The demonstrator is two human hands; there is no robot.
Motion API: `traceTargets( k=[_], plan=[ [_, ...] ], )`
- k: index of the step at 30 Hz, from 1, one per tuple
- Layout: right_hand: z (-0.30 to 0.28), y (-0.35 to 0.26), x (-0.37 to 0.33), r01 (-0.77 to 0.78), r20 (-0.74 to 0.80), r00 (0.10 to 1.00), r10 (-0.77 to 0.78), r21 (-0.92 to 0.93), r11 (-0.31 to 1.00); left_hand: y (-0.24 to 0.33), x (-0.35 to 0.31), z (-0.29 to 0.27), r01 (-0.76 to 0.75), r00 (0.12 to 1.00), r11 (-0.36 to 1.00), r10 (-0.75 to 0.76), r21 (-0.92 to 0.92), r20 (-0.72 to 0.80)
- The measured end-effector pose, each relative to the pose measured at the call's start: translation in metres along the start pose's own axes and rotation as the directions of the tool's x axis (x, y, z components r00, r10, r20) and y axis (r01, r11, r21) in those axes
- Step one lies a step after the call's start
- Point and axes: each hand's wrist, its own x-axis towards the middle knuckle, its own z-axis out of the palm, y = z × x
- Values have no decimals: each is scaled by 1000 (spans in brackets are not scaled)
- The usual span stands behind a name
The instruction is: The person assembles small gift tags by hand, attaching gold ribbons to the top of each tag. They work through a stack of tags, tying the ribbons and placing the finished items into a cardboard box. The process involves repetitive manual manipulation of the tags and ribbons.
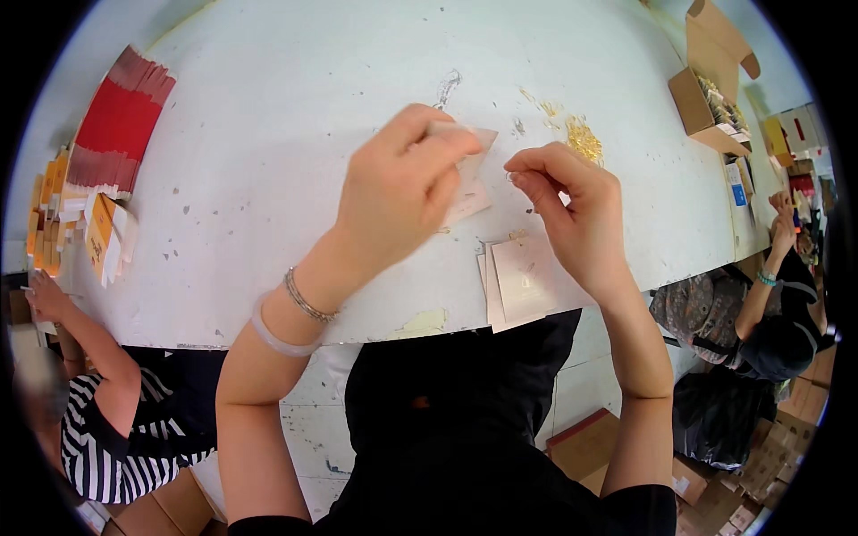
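My left hand (398,183) is closed on a pale pinkish card (472,201), which it holds tilted above the white table; the fingers partly cover it. Just to its right, my right hand (572,210) pinches thumb and forefinger together, with a tiny thin thing at the tips, too small to make out. Below that hand a small stack of similar cards (523,284) lies near the table's front edge, a bit of gold wire at its top. Beyond the right hand sits a pile of small gold pin-like pieces (584,140), with a few loose ones beside it.
Red bundled packaging (121,125) and orange-and-white boxes (105,234) lie at the left. An opened cardboard box (706,112) full of cards stands at the far right. Co-workers sit on both sides: a striped shirt (107,447) at left, a braceleted arm (764,286) at right.
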Motion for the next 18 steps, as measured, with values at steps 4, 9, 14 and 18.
traceTargets(
  k=[4,9,14,18],
  plan=[
    [10,-12,1,81,-126,990,-69,86,993,12,0,6,-71,996,997,70,-21,-60],
    [10,-27,5,-264,-38,953,299,376,888,14,-4,0,31,999,997,-31,-74,9],
    [3,-15,6,-207,72,978,194,335,919,13,-3,-7,187,982,951,-172,-245,83],
    [6,-10,6,-77,72,996,61,251,965,13,-2,-8,208,976,940,-179,-271,125]
  ],
)
